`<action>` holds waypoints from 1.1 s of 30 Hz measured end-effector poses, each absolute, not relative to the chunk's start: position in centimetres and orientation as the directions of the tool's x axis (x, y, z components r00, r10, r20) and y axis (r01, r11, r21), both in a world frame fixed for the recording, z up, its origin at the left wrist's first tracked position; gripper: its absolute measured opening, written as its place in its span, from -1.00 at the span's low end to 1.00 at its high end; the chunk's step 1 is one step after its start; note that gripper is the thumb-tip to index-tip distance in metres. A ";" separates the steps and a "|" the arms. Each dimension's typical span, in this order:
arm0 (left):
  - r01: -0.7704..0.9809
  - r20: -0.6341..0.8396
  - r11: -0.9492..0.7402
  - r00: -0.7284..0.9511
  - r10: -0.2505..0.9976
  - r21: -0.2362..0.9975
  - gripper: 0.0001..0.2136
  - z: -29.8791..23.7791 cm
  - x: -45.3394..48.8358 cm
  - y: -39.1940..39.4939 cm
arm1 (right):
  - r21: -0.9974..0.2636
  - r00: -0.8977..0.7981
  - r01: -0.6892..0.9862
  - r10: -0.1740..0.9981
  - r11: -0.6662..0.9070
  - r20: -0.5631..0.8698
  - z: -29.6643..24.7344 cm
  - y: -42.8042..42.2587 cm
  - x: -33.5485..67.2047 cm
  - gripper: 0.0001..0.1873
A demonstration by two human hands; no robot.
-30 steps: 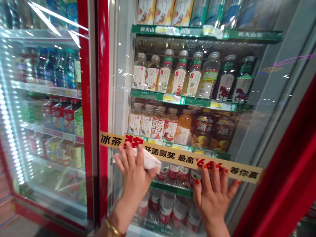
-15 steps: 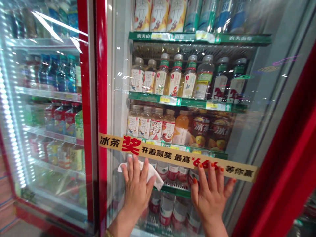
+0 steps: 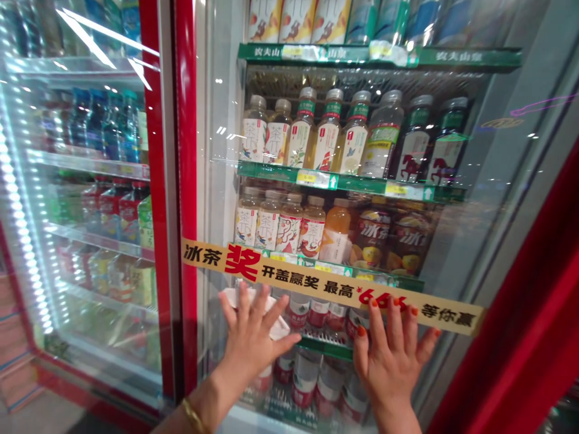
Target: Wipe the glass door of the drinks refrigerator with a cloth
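Note:
My left hand (image 3: pixel 254 334) lies with its fingers spread over a crumpled white wipe (image 3: pixel 275 325), pressing it flat against the glass door of a drinks fridge. Whether the wipe is paper or cloth I cannot tell. My right hand (image 3: pixel 392 355), with orange nails, rests open on the same glass, its fingertips over the lower edge of a yellow promotional strip (image 3: pixel 289 278). That strip runs across the door just above both hands. Behind the glass, bottles with red labels (image 3: pixel 302 386) stand on the lower shelves, partly hidden by my hands.
The door has a red frame (image 3: pixel 184 181) on the left and a wide red edge (image 3: pixel 511 301) on the right. Bottled drinks (image 3: pixel 326 135) fill the shelves inside. Another lit fridge (image 3: pixel 90 205) stands to the left, with stacked boxes (image 3: pixel 18 337) at its lower left.
The fingers of my left hand have spread wider, and more of its forearm with a gold bracelet shows. The view has shifted slightly. My right hand stays on the glass by the strip.

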State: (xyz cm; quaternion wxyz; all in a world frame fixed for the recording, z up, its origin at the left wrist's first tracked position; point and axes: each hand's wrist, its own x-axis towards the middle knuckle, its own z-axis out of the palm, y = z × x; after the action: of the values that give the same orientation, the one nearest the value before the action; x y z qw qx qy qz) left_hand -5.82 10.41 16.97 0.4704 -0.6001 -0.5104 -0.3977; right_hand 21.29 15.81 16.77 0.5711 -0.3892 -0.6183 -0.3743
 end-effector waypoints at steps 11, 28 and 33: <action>0.976 0.945 -0.135 0.199 0.259 -0.169 -0.01 15.9 -0.9 10.4 | 0.057 -0.076 0.918 0.035 0.392 0.996 16.7 15.9 21.4 -0.23; 0.923 0.885 -0.114 0.386 0.262 -0.369 -0.11 14.5 -0.6 10.2 | 0.040 -0.056 0.932 0.033 0.361 0.998 16.4 16.0 21.3 -0.23; 0.988 0.947 -0.001 -0.147 0.284 0.154 -0.12 21.5 -7.1 9.7 | 0.036 -0.044 0.953 0.020 0.302 0.999 16.4 16.0 21.2 -0.19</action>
State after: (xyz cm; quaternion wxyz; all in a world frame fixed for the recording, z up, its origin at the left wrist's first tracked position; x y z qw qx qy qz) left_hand -7.12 9.66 21.49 0.3780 -0.5326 -0.5973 -0.4656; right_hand 21.17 16.00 16.43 0.5534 -0.4142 -0.5872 -0.4211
